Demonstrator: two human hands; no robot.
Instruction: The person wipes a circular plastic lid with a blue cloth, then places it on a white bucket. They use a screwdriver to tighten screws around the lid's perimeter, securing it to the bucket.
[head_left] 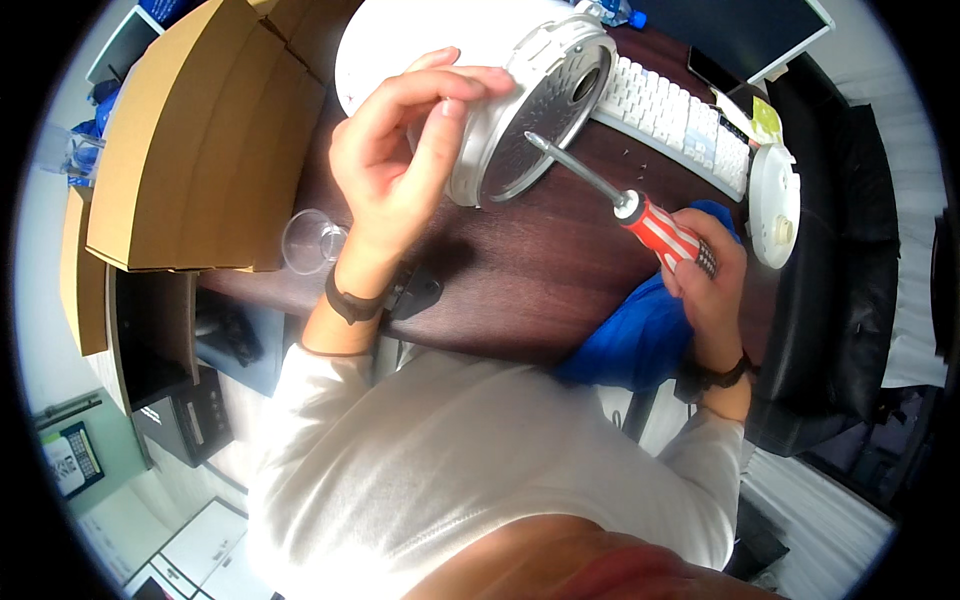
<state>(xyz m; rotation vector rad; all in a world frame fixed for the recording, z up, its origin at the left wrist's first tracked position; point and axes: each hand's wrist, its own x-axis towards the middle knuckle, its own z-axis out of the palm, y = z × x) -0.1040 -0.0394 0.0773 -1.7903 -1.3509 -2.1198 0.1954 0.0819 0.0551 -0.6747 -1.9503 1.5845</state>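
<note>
My right hand (712,270) is wrapped round the red-and-white handle of a screwdriver (655,225). Its metal shaft slants up and left, the tip in front of the open end of a large white round appliance (430,30). That end has a white rim and a grey metal plate (520,140) with a round hole near its upper right. Against the appliance's left side, near the rim, is my left hand (395,150), fingers loosely bent and apart, fingertips at the white casing. Whether the screwdriver tip touches the plate, I cannot tell.
A white keyboard (670,115) lies behind the appliance, a white round cover (773,210) to its right. Blue cloth (630,335) hangs over the table's near edge. At left stand a clear plastic cup (308,243) and a large cardboard box (210,150). A monitor (740,30) is at the back.
</note>
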